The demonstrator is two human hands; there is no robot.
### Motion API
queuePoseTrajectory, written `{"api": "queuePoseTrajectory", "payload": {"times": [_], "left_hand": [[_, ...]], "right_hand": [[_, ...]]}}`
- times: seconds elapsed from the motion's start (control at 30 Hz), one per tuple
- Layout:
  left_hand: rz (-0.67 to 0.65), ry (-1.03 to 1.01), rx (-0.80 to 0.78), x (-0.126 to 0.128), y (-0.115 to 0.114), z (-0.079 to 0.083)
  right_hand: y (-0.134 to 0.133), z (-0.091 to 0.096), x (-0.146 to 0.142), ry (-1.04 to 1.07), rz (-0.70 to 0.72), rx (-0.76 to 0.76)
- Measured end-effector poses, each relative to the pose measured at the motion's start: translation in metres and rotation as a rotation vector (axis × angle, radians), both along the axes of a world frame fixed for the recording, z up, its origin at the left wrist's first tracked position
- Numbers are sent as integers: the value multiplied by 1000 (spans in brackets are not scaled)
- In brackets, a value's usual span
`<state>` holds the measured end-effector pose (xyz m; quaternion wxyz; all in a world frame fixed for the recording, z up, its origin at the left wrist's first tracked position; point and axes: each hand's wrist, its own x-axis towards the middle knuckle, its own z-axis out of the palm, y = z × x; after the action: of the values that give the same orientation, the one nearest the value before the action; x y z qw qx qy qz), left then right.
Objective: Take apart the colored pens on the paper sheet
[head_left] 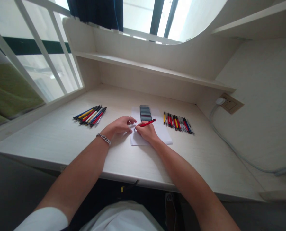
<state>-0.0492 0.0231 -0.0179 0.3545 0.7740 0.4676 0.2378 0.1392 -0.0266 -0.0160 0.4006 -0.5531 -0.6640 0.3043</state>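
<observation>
My right hand grips a red pen with its tip down on a white sheet of paper in the middle of the desk. Beside it, my left hand rests on the sheet's left edge with its fingers curled loosely and a ring on one finger; a chain bracelet circles that wrist. A small dark card with coloured stripes lies at the sheet's far end.
One bunch of several coloured pens lies to the left, another row of pens to the right. The white desk has a low shelf behind. A wall socket with a grey cable sits at right.
</observation>
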Motion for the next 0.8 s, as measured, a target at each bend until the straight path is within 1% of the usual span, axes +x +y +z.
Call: {"api": "queuePoseTrajectory", "payload": {"times": [0.1, 0.17, 0.23, 0.33, 0.43, 0.53, 0.63, 0.7, 0.77, 0.8], "left_hand": [[7, -3, -5, 1, -2, 2], [12, -2, -12, 1, -3, 3], [18, 2, -19, 1, -4, 5], [16, -21, -10, 2, -8, 10], [-22, -93, 45, 11, -16, 17], [-106, -135, 98, 24, -24, 22], [-78, -110, 131, 33, -27, 23], [-39, -85, 143, 34, -26, 21], [-2, -70, 143, 32, -25, 20], [17, -62, 140, 31, -24, 19]], "right_hand": [[1, 0, 0, -3, 18, -7], [4, -2, 1, 30, 12, -40], [7, -3, 4, 149, -7, -130], [9, -1, 11, 416, -4, -277], [6, 3, 19, 581, 54, -323], [1, 7, 26, 634, 110, -329], [0, 14, 33, 601, 136, -326], [1, 20, 40, 591, 89, -315], [5, 25, 51, 622, -32, -267], [7, 27, 57, 632, -103, -215]]}}
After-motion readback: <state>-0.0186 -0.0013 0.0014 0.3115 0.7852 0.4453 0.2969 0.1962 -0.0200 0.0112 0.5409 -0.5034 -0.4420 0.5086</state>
